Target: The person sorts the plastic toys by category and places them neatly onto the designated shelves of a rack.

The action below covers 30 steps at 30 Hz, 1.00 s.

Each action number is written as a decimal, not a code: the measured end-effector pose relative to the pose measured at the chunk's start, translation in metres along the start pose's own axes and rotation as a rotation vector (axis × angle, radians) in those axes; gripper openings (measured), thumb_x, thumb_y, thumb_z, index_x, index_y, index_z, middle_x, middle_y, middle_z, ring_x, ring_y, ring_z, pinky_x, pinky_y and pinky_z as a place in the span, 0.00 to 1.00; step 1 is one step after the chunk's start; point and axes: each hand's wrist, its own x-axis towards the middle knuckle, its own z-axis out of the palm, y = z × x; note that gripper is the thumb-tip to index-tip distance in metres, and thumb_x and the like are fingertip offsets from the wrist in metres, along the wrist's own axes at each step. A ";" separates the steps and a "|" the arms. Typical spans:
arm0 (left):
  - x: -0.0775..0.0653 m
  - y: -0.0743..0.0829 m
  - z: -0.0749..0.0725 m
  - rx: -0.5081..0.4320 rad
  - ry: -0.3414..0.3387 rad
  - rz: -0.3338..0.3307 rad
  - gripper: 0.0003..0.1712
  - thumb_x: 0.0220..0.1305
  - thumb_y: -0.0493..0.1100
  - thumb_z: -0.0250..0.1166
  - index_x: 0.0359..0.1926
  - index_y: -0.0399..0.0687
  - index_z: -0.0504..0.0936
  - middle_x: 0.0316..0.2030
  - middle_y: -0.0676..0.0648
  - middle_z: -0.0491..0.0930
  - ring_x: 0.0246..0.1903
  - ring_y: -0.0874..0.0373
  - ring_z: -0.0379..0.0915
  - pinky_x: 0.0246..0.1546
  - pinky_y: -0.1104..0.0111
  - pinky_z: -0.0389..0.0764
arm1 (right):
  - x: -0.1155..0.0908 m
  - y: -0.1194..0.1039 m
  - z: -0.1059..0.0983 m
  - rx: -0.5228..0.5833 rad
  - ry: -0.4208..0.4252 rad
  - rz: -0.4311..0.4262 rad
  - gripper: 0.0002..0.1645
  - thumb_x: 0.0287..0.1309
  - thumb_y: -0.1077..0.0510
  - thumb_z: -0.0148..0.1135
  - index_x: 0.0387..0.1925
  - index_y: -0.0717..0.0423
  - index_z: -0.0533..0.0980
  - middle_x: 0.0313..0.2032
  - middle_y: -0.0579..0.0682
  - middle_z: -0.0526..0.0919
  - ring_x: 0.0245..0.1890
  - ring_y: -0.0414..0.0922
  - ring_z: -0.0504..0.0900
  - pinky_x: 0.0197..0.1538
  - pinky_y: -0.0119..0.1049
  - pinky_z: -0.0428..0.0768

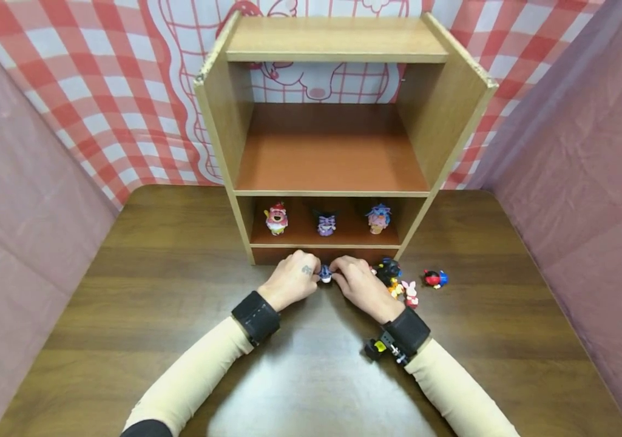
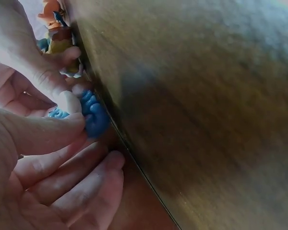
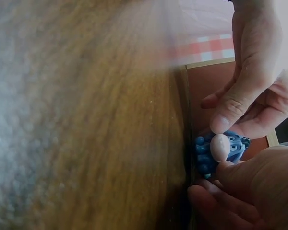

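Observation:
A small blue donkey figurine [image 1: 325, 274] with a pale muzzle stands upright on the table in front of the shelf's base. My left hand [image 1: 291, 278] pinches one side of it, thumb toward the front. From the other side my right hand [image 1: 362, 285] pinches it too. In the right wrist view the donkey's pale muzzle [image 3: 221, 147] and eyes show between the two thumbs. The left wrist view has its blue body [image 2: 96, 117] partly covered by fingers.
A wooden shelf unit [image 1: 332, 189] stands at the back. Its lower level holds a pink bear figurine [image 1: 276, 218], a purple figurine [image 1: 326, 223] and a blue-haired figurine [image 1: 378, 218]. Right of my right hand are a dark figurine [image 1: 389, 271], a piglet figurine [image 1: 410, 294] and a red-and-blue figurine [image 1: 435, 278].

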 end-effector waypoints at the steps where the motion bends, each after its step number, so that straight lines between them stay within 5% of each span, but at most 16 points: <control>1: -0.001 0.000 0.000 -0.010 0.009 0.017 0.14 0.56 0.34 0.70 0.20 0.51 0.77 0.22 0.54 0.76 0.25 0.58 0.73 0.27 0.64 0.75 | -0.001 0.000 -0.001 -0.002 -0.001 -0.003 0.03 0.62 0.68 0.65 0.37 0.60 0.81 0.36 0.53 0.85 0.39 0.48 0.85 0.46 0.45 0.82; 8: -0.001 -0.001 -0.003 -0.056 0.101 0.150 0.10 0.53 0.28 0.69 0.23 0.44 0.81 0.23 0.50 0.80 0.26 0.58 0.74 0.29 0.67 0.76 | -0.001 0.000 -0.004 -0.007 0.044 -0.016 0.03 0.64 0.65 0.65 0.39 0.59 0.80 0.37 0.53 0.86 0.40 0.49 0.86 0.47 0.47 0.82; 30: -0.009 -0.001 -0.011 -0.157 0.221 0.225 0.05 0.62 0.29 0.67 0.34 0.41 0.84 0.35 0.47 0.86 0.36 0.56 0.83 0.41 0.66 0.84 | 0.000 -0.008 -0.013 0.053 0.181 -0.053 0.06 0.63 0.68 0.66 0.41 0.61 0.80 0.38 0.55 0.87 0.39 0.50 0.87 0.44 0.45 0.84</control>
